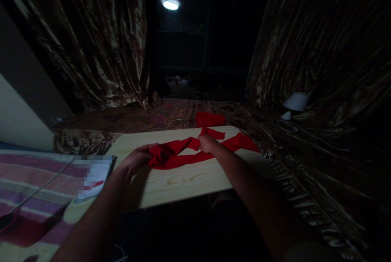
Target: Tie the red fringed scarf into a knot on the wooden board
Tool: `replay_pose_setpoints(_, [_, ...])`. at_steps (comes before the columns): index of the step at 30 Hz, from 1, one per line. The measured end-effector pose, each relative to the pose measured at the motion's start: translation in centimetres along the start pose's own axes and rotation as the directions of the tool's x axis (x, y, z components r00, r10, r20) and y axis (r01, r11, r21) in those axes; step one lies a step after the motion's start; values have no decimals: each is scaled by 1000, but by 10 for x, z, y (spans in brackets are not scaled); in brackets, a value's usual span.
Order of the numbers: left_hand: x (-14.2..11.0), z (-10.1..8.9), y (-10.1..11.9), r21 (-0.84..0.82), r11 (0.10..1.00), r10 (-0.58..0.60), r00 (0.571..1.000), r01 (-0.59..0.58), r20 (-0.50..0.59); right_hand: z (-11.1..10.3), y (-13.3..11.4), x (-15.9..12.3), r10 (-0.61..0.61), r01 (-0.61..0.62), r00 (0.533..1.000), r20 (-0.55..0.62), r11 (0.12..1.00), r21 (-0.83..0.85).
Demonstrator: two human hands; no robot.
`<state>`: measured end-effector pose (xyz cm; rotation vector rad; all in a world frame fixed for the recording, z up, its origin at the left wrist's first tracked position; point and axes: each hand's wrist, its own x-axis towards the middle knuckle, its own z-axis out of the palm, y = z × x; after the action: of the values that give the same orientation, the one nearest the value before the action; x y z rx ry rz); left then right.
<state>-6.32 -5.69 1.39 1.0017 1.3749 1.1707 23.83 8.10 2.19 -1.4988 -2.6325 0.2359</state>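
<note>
A long red knitted scarf (pixel 186 159) lies looped across the pale wooden board table (pixel 183 176). One end with what looks like fringe shows just beyond my right hand, and another length runs over the table's right edge. My left hand (pixel 139 158) is closed on the scarf's left fold. Near the middle, my right hand (pixel 208 143) pinches a bunched part of it, fingers pressed together. Behind the table's far edge rests a rounded red cloth piece (pixel 210 118); whether it joins the scarf I cannot tell.
A booklet or box (pixel 96 180), partly blurred out, sits at the table's left edge beside a striped bedcover (pixel 33 176). A small white lamp (pixel 296 101) with a cord stands at the right. Patterned curtains (pixel 119 50) hang by a dark window.
</note>
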Motion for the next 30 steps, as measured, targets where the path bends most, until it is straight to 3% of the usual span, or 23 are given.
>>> replay_pose_setpoints(3, [-3, 0, 1, 378, 925, 18, 987, 45, -161, -15, 3, -3, 119, -126, 973, -197, 992, -22])
replay_pose_setpoints(6, [-1, 2, 1, 627, 770, 99, 949, 118, -299, -32, 13, -6, 241, -252, 882, -404, 967, 27])
replay_pose_setpoints(10, [2, 11, 0, 863, 484, 355, 868, 146, -346, -51, 29, -6, 204, -150, 806, -556, 979, 141])
replay_pose_setpoints(12, [4, 18, 0, 852, 504, 410, 829, 142, -381, -57, 35, -5, 159, -58, 771, -617, 982, 180])
replay_pose_setpoints(15, [8, 26, 0, 731, 663, 331, 814, 160, -478, -62, 41, -5, 93, 43, 725, -682, 983, 180])
replay_pose_setpoints(18, [11, 32, -5, 683, 713, 277, 829, 161, -485, -65, 46, -8, 12, 81, 753, -658, 990, 111])
replay_pose_setpoints(23, [15, 37, -16, 804, 579, 237, 917, 131, -320, -66, 65, -13, -23, 37, 836, -548, 999, 15])
replay_pose_setpoints(26, [19, 33, -18, 846, 515, 246, 922, 138, -300, -63, 81, -15, -3, 10, 880, -474, 1000, 14])
replay_pose_setpoints(30, [27, 18, -19, 779, 596, 200, 903, 196, -381, -53, 101, -21, 102, -94, 954, -283, 995, 42])
